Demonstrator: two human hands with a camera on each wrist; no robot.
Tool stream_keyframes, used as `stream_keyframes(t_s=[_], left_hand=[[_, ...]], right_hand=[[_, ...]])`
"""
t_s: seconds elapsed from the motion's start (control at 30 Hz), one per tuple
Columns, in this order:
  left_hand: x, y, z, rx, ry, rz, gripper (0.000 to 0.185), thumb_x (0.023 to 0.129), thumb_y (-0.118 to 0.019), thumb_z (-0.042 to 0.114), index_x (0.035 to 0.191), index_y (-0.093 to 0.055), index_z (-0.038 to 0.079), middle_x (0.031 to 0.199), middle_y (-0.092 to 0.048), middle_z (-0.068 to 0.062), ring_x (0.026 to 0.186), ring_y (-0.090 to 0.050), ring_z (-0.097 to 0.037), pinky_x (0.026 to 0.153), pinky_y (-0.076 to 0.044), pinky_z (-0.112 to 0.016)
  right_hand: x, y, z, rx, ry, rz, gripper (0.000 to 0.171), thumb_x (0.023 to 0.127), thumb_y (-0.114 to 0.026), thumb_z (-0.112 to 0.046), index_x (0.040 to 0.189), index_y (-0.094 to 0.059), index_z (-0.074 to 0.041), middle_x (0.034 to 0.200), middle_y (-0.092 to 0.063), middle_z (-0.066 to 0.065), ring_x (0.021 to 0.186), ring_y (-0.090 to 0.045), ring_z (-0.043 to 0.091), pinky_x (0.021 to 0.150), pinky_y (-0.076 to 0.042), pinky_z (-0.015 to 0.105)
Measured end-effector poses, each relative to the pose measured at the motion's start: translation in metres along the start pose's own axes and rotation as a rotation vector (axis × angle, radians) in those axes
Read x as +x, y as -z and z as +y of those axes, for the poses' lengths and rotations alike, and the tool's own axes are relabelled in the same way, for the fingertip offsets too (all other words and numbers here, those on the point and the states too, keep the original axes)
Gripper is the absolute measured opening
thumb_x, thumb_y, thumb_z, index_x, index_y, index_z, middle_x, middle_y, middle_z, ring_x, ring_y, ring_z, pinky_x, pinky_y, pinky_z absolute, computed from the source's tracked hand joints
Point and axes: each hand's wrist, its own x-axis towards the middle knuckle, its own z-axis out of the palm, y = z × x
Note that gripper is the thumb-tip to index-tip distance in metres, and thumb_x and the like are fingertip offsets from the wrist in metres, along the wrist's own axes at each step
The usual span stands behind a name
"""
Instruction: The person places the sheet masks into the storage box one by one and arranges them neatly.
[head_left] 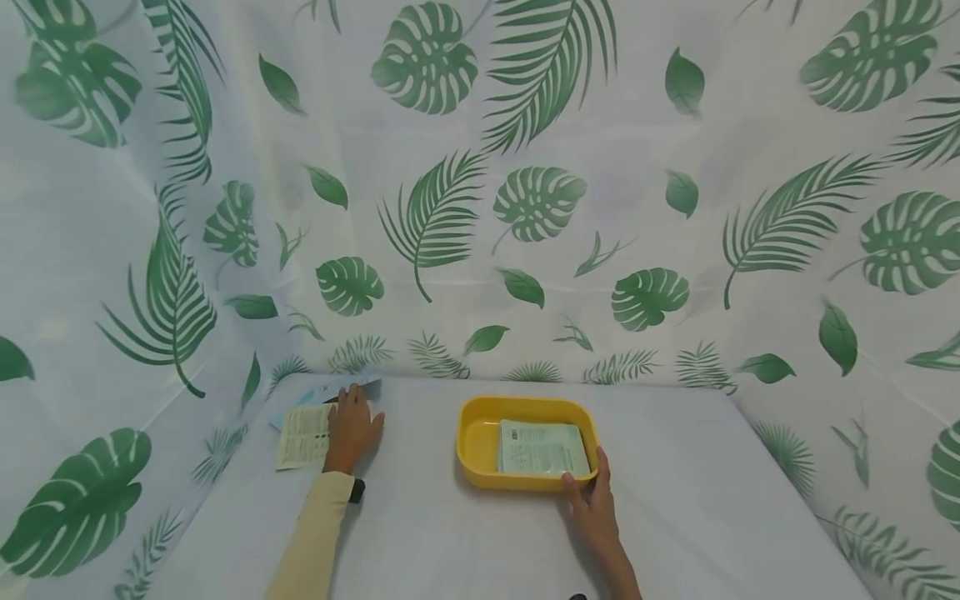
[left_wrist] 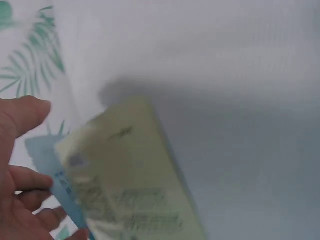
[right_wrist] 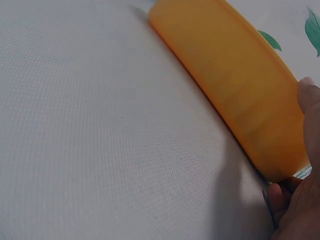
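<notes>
A yellow tray [head_left: 474,433] sits near the middle of the table [head_left: 675,517], and a pale green packet [head_left: 542,448] lies flat inside it, filling the right-hand part of the floor and leaving a bare strip on the left. The right hand [head_left: 592,504] is at the tray's near right corner: the head view shows the thumb up on the rim and another fingertip at the edge, and the right wrist view shows the thumb against the yellow wall with a finger curled low under the corner, so the hand grips the tray there, most likely to steady it. Well apart to the left, near the table's far corner, the left hand [head_left: 349,429] lies on a small pile of packets [head_left: 303,435], a pale yellow printed one on top and a light blue one [head_left: 330,390] showing beyond it. From the head view its fingers look spread and flat, pressing down rather than closing; the left wrist view is blurred and shows only loosely bent fingers beside the yellow packet's edge, so the hand seems open, pinning the pile. A leaf-printed curtain [head_left: 525,208] hangs around the table on three sides.
</notes>
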Motion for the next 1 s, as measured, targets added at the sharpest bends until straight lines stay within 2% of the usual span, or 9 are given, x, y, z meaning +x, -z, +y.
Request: stream_keyframes(t_s=[0.17, 0.27, 0.37, 0.5, 0.6, 0.73, 0.87, 0.9, 1.0], left_hand=[[0.006, 0.016, 0.002, -0.081, -0.138, 0.198, 0.068, 0.086, -0.072, 0.018, 0.133, -0.043, -0.021, 0.136, -0.046, -0.035, 0.127, -0.044, -0.051, 0.097, -0.042, -0.063], [0.005, 0.026, 0.005, -0.146, -0.187, 0.267, 0.065, 0.089, -0.068, 0.019, 0.133, -0.043, -0.021, 0.134, -0.047, -0.036, 0.124, -0.047, -0.049, 0.096, -0.041, -0.064], [0.004, 0.035, 0.009, -0.210, -0.175, 0.212, 0.063, 0.094, -0.062, 0.023, 0.139, -0.041, -0.016, 0.141, -0.044, -0.032, 0.130, -0.043, -0.047, 0.100, -0.033, -0.070], [0.004, 0.047, 0.020, -0.315, -0.121, 0.078, 0.061, 0.095, -0.061, 0.020, 0.142, -0.039, -0.012, 0.150, -0.038, -0.030, 0.139, -0.036, -0.045, 0.110, -0.020, -0.070], [0.001, 0.051, 0.027, -0.366, -0.145, 0.102, 0.058, 0.092, -0.065, 0.014, 0.139, -0.043, -0.013, 0.146, -0.042, -0.031, 0.135, -0.042, -0.045, 0.109, -0.030, -0.064], [-0.008, 0.052, 0.029, -0.455, -0.189, 0.206, 0.053, 0.088, -0.069, 0.005, 0.135, -0.050, -0.011, 0.143, -0.047, -0.029, 0.128, -0.051, -0.045, 0.100, -0.046, -0.054], [-0.020, 0.050, 0.027, -0.660, -0.092, 0.229, 0.047, 0.091, -0.066, 0.003, 0.135, -0.053, -0.007, 0.146, -0.046, -0.024, 0.125, -0.054, -0.040, 0.096, -0.049, -0.047], [-0.024, 0.049, 0.026, -0.698, -0.049, 0.226, 0.046, 0.092, -0.065, 0.004, 0.135, -0.053, -0.006, 0.147, -0.045, -0.023, 0.116, -0.061, -0.039, 0.090, -0.054, -0.044], [-0.032, 0.043, 0.020, -0.748, 0.125, 0.188, 0.044, 0.093, -0.063, 0.008, 0.135, -0.055, -0.002, 0.146, -0.048, -0.019, 0.112, -0.064, -0.038, 0.087, -0.056, -0.042]], right_hand=[[0.001, 0.005, -0.002, -0.001, 0.009, 0.007, 0.088, 0.099, -0.054, -0.041, 0.157, 0.008, -0.017, 0.163, -0.004, 0.023, 0.149, -0.007, 0.044, 0.118, -0.012, 0.060], [0.001, 0.005, -0.002, -0.007, 0.015, 0.009, 0.088, 0.099, -0.055, -0.039, 0.157, 0.007, -0.017, 0.163, -0.004, 0.022, 0.150, -0.007, 0.043, 0.118, -0.013, 0.059], [0.000, 0.004, -0.002, -0.007, 0.035, 0.015, 0.087, 0.099, -0.055, -0.037, 0.157, 0.006, -0.016, 0.163, -0.004, 0.023, 0.150, -0.007, 0.042, 0.119, -0.013, 0.058], [0.000, 0.004, -0.002, -0.005, 0.052, 0.015, 0.087, 0.099, -0.055, -0.035, 0.157, 0.007, -0.016, 0.163, -0.005, 0.023, 0.150, -0.008, 0.042, 0.119, -0.014, 0.057], [0.000, 0.003, -0.001, 0.006, 0.057, 0.008, 0.087, 0.099, -0.056, -0.035, 0.157, 0.007, -0.016, 0.163, -0.005, 0.022, 0.150, -0.007, 0.041, 0.119, -0.013, 0.057], [0.000, 0.000, -0.001, 0.019, 0.076, 0.013, 0.087, 0.098, -0.057, -0.036, 0.157, 0.005, -0.016, 0.163, -0.006, 0.021, 0.150, -0.008, 0.041, 0.119, -0.013, 0.058], [0.000, -0.001, -0.001, 0.012, 0.071, 0.018, 0.087, 0.098, -0.057, -0.036, 0.157, 0.005, -0.017, 0.163, -0.006, 0.021, 0.150, -0.008, 0.041, 0.119, -0.013, 0.058], [0.000, -0.001, -0.001, 0.010, 0.066, 0.018, 0.087, 0.099, -0.056, -0.036, 0.157, 0.005, -0.016, 0.163, -0.006, 0.021, 0.150, -0.008, 0.041, 0.119, -0.013, 0.057], [0.001, 0.000, -0.003, 0.007, 0.055, 0.016, 0.087, 0.099, -0.055, -0.035, 0.157, 0.006, -0.016, 0.164, -0.004, 0.020, 0.151, -0.006, 0.040, 0.119, -0.012, 0.056]])
